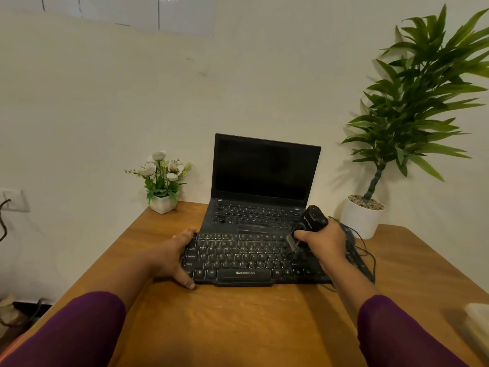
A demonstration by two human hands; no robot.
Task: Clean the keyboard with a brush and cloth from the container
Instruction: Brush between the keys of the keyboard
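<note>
A black keyboard lies across the wooden table, in front of an open laptop. My left hand grips the keyboard's left end, thumb at the front edge and fingers over the back edge. My right hand is closed around a black brush with a thick round handle; its bristles touch the keys on the keyboard's right side. The right end of the keyboard is hidden behind my right hand. No cloth is visible.
A black laptop with a dark screen stands just behind the keyboard. A small white flower pot sits at the back left, a tall green plant in a white pot at the back right. A black cable runs right of the keyboard. A pale container edge shows at far right.
</note>
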